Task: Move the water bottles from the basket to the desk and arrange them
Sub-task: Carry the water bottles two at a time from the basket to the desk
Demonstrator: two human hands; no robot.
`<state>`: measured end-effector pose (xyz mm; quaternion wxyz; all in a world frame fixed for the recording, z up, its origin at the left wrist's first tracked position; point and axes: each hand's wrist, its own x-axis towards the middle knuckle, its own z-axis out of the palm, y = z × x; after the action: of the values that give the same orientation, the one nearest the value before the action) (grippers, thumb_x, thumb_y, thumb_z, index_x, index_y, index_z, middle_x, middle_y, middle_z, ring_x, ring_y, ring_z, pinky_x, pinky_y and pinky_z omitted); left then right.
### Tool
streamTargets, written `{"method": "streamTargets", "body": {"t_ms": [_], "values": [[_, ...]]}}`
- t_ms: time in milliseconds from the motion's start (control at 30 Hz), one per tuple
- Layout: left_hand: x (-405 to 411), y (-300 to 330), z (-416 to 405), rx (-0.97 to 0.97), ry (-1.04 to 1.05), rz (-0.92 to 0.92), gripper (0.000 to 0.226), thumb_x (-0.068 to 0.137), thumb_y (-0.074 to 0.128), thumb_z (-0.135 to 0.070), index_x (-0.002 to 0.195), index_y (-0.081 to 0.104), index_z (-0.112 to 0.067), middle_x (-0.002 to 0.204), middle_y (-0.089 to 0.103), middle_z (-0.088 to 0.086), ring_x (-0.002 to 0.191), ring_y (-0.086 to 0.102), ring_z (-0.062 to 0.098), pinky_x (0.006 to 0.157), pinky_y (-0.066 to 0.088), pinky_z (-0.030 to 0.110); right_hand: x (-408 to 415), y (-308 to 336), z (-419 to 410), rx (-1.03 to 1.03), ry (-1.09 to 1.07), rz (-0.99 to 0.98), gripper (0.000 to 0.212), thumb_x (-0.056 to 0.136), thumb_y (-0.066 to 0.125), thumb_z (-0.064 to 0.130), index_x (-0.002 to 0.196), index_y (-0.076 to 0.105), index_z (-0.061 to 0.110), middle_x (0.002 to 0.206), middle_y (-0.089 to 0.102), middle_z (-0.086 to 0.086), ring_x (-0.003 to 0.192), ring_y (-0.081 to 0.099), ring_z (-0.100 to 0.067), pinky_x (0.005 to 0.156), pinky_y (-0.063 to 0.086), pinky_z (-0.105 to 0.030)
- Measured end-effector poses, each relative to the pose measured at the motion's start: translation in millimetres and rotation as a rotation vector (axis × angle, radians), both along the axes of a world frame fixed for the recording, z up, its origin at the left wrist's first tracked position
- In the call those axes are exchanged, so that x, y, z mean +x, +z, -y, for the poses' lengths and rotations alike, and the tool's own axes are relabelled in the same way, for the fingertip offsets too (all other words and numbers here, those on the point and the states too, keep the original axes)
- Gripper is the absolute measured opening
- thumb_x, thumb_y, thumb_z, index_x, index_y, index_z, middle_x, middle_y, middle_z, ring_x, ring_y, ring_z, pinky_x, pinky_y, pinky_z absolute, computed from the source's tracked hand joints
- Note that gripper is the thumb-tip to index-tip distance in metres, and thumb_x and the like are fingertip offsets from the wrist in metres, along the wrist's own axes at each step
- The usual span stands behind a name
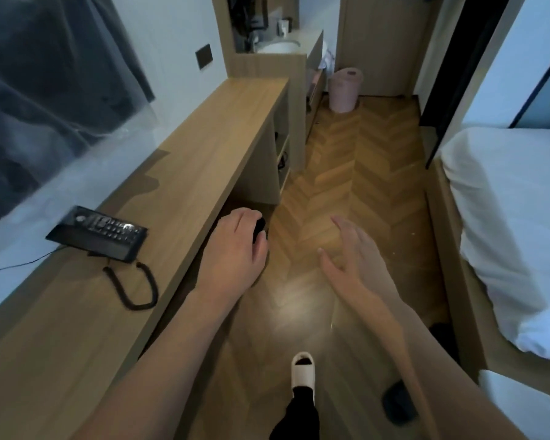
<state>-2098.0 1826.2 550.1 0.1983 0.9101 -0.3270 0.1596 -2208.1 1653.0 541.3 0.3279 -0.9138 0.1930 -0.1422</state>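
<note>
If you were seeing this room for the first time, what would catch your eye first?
Two bare forearms reach forward over the herringbone floor: the left hand grips a small dark object at the desk edge, while the right hand is spread open. A black phone sits on the desk; a white bed lies right.

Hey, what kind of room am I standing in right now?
Most likely a hotel room: a corded desk phone sits on a long built-in wooden desk, a bed with white linen stands opposite, and a washbasin shows beyond.
</note>
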Motion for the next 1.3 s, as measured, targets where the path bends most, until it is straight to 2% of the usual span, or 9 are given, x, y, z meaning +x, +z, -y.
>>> {"method": "streamTargets", "body": {"t_ms": [100, 233, 333, 533, 667, 833, 1000, 1167, 1300], "values": [[65.9, -10.6, 45.5, -0.044, 0.019, -0.029, 0.033, 0.096, 0.053, -0.026, 0.126, 0.056, -0.013, 0.124, 0.059, 0.003, 0.114, 0.054, 0.014, 0.094, 0.039, 0.019, 48.5, 5.9, 49.9, -0.07, 0.026, -0.045, 0.058, 0.097, 0.051, 0.032, 0.15, 0.028, 0.021, 0.151, 0.036, 0.001, 0.139, 0.03, -0.016, 0.109, 0.021, -0.023], [149.5, -1.4, 109.7, -0.083, -0.015, -0.032, 0.032, 0.096, 0.052, -0.027, 0.125, 0.055, -0.014, 0.121, 0.058, 0.001, 0.111, 0.053, 0.01, 0.094, 0.042, 0.018, 116.4, 20.2, 117.1, -0.1, 0.014, -0.07, 0.058, 0.097, 0.054, 0.033, 0.149, 0.032, 0.02, 0.149, 0.04, 0.0, 0.139, 0.033, -0.016, 0.113, 0.025, -0.029], [202.0, 7.4, 169.3, -0.102, -0.062, -0.023, 0.032, 0.095, 0.054, -0.024, 0.124, 0.057, -0.011, 0.118, 0.06, 0.003, 0.108, 0.056, 0.012, 0.094, 0.046, 0.021, 159.6, 25.3, 171.2, -0.141, -0.04, -0.062, 0.061, 0.096, 0.056, 0.033, 0.15, 0.031, 0.018, 0.151, 0.039, 0.0, 0.14, 0.032, -0.014, 0.111, 0.02, -0.023], [269.1, -1.4, 301.2, -0.031, -0.224, -0.072, 0.031, 0.094, 0.057, -0.025, 0.123, 0.058, -0.014, 0.117, 0.06, -0.001, 0.107, 0.056, 0.01, 0.096, 0.049, 0.023, 226.5, 9.5, 279.2, -0.093, -0.13, -0.075, 0.063, 0.095, 0.058, 0.029, 0.15, 0.032, 0.013, 0.149, 0.041, -0.005, 0.138, 0.034, -0.015, 0.107, 0.014, -0.016], [332.7, -11.1, 392.1, -0.016, -0.241, -0.079, 0.032, 0.094, 0.056, -0.025, 0.124, 0.058, -0.015, 0.121, 0.059, -0.002, 0.111, 0.054, 0.009, 0.1, 0.045, 0.022, 284.6, -7.4, 373.5, -0.074, -0.164, -0.077, 0.064, 0.094, 0.058, 0.03, 0.15, 0.032, 0.013, 0.149, 0.042, -0.004, 0.138, 0.035, -0.015, 0.109, 0.016, -0.017], [426.5, 13.6, 499.0, -0.029, -0.171, -0.044, 0.034, 0.095, 0.054, -0.027, 0.127, 0.056, -0.016, 0.126, 0.057, -0.002, 0.115, 0.052, 0.009, 0.101, 0.042, 0.022, 363.3, 7.0, 502.3, -0.05, -0.196, -0.036, 0.068, 0.094, 0.057, 0.036, 0.152, 0.026, 0.019, 0.154, 0.035, -0.002, 0.141, 0.032, -0.015, 0.115, 0.025, -0.03], [500.4, 49.5, 617.9, -0.07, -0.16, -0.009, 0.036, 0.095, 0.055, -0.024, 0.129, 0.055, -0.013, 0.127, 0.056, -0.001, 0.116, 0.052, 0.01, 0.1, 0.039, 0.019, 448.0, 36.6, 609.0, -0.071, -0.174, 0.043, 0.065, 0.095, 0.057, 0.034, 0.152, 0.027, 0.021, 0.152, 0.038, 0.001, 0.139, 0.034, -0.012, 0.109, 0.023, -0.023], [562.6, 26.8, 704.6, 0.005, -0.197, -0.086, 0.038, 0.095, 0.057, -0.026, 0.132, 0.055, -0.016, 0.131, 0.055, -0.002, 0.12, 0.051, 0.01, 0.102, 0.038, 0.02, 528.5, 28.3, 691.9, -0.061, -0.122, 0.013, 0.064, 0.095, 0.056, 0.034, 0.151, 0.028, 0.022, 0.151, 0.039, 0.003, 0.138, 0.034, -0.01, 0.11, 0.023, -0.021], [644.3, 6.7, 777.7, 0.02, -0.16, -0.084, 0.038, 0.095, 0.056, -0.027, 0.132, 0.055, -0.017, 0.131, 0.055, -0.003, 0.12, 0.051, 0.01, 0.1, 0.036, 0.018, 606.8, 8.5, 772.3, -0.049, -0.126, -0.019, 0.065, 0.095, 0.056, 0.034, 0.151, 0.027, 0.024, 0.152, 0.038, 0.003, 0.138, 0.034, -0.011, 0.11, 0.023, -0.022]]}}
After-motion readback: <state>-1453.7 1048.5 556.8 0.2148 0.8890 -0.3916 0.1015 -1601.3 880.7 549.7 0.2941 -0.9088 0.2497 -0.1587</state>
